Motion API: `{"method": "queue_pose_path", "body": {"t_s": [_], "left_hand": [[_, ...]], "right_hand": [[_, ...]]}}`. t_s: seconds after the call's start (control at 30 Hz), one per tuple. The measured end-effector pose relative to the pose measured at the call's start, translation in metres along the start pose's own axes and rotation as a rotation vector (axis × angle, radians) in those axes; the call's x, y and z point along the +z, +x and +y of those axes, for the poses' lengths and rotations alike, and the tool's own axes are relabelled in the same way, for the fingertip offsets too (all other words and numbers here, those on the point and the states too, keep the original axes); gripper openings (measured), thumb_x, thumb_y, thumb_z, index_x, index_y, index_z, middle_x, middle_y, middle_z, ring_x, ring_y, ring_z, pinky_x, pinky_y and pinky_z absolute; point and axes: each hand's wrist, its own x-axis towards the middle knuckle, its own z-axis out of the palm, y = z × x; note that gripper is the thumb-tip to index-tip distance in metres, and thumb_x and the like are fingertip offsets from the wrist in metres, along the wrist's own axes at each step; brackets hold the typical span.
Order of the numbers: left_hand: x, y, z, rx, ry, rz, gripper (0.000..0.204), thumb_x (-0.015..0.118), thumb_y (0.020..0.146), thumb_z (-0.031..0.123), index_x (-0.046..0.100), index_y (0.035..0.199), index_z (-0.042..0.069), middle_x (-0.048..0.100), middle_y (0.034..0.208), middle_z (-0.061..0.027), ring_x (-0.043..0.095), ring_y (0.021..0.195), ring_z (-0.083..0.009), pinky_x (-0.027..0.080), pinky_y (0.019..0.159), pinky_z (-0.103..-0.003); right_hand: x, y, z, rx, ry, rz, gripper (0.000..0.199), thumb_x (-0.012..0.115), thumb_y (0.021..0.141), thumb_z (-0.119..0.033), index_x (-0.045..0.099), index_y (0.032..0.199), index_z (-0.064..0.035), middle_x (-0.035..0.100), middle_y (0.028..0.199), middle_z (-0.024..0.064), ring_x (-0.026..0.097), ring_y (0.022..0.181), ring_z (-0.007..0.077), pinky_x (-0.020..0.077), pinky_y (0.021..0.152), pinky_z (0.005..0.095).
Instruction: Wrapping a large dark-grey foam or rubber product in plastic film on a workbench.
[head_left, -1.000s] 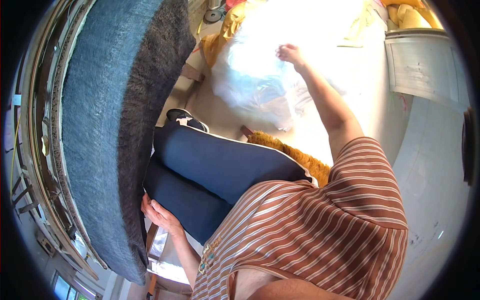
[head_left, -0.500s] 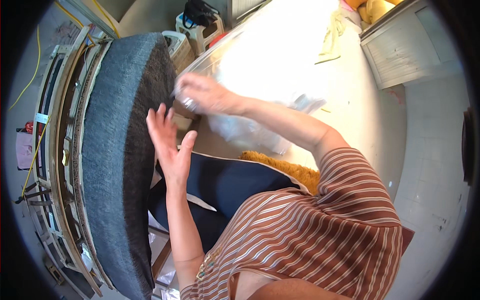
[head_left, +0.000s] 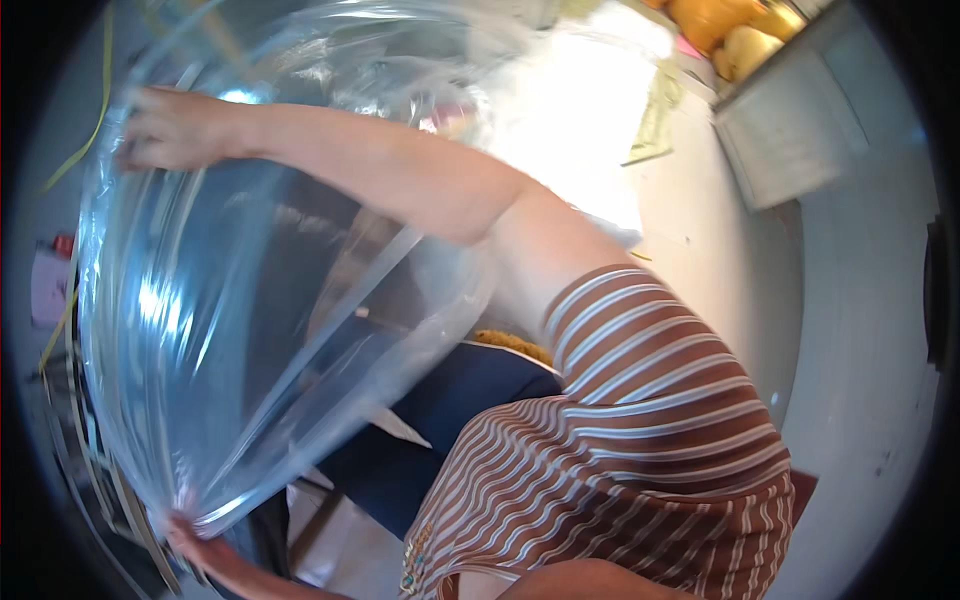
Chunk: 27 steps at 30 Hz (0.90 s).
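Our right arm reaches up and across the body toward the upper left, bare from the striped short sleeve, elbow slightly bent, forearm running nearly level. Our right hand (head_left: 165, 128) sits at the far end of that reach, fingers curled shut in a grip, knuckles turned toward us. Our left hand (head_left: 192, 537) is low at the bottom left, forearm entering from the lower edge, fingers pinched closed and pointing upward.
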Motion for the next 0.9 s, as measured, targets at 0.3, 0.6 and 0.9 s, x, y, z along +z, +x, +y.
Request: {"method": "queue_pose_path", "body": {"t_s": [0.3,0.6,0.9], "left_hand": [[-0.18,-0.037,0.058,0.248,2.147,0.429,0.035,0.059,0.085,0.027,0.057,0.114,0.007,0.054,0.119,-0.0156,0.052,0.106,-0.0336,0.043,0.087,-0.041],[-0.021,-0.055,-0.056,0.131,1.445,0.33,0.065,0.058,0.081,0.047,0.046,0.126,0.001,0.042,0.132,-0.0191,0.038,0.123,-0.0347,0.037,0.097,-0.041],[-0.109,-0.037,-0.02,-0.668,1.622,0.364,0.054,0.051,0.084,0.049,0.053,0.118,0.007,0.051,0.12,-0.0177,0.055,0.096,-0.0346,0.044,0.083,-0.044]], "right_hand": [[0.027,-0.129,0.066,0.406,-0.793,-0.352,0.066,0.041,0.088,-0.052,0.037,0.132,-0.0035,0.033,0.139,0.0193,0.026,0.131,0.0363,0.0177,0.105,0.053],[-0.04,-0.082,0.134,0.62,-0.652,-0.639,0.054,0.032,0.095,-0.042,0.046,0.127,-0.0006,0.045,0.131,0.0178,0.038,0.125,0.0298,0.0285,0.103,0.0317],[0.002,-0.087,0.188,0.14,-0.747,-0.735,0.047,0.029,0.096,-0.033,0.032,0.139,-0.0157,0.031,0.143,0.0118,0.027,0.132,0.0284,0.0171,0.109,0.0383]]}}
